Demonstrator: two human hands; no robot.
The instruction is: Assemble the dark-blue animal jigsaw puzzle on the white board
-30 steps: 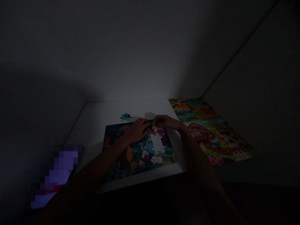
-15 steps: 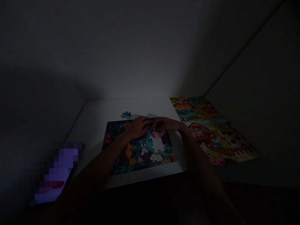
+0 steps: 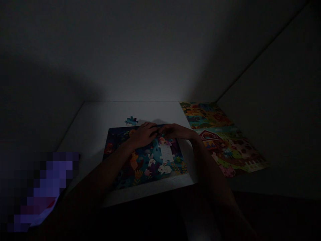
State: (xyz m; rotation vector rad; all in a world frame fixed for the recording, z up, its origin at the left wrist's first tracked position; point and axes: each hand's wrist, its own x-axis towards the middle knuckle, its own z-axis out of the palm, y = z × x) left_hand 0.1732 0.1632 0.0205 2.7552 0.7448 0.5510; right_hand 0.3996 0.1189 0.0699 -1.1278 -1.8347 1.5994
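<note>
A jigsaw puzzle (image 3: pixel 140 169) with rabbits, plants and a dark blue upper part lies on the white table. A pale gap (image 3: pixel 167 153) shows in its right half. My left hand (image 3: pixel 145 134) lies over the puzzle's upper middle, fingers stretched out and slightly bent. Close to its fingertips, my right hand (image 3: pixel 177 131) arches over the top edge with fingers bent down and bunched together. Whatever is under those fingertips is too dark to make out. Beyond the puzzle, a loose blue puzzle piece (image 3: pixel 131 121) lies on the table.
Two more colourful puzzle pictures lie at the right: an animal scene (image 3: pixel 205 113) behind and a farm scene with a red barn (image 3: pixel 228 150) in front. A pixelated bright screen (image 3: pixel 54 180) is at the lower left. Pale walls (image 3: pixel 140 67) enclose the dim table (image 3: pixel 97 115).
The view has shifted, so the table and puzzle sit slightly farther left. Both hands stay at the puzzle's top edge, with the right fingers a little closer to the left hand.
</note>
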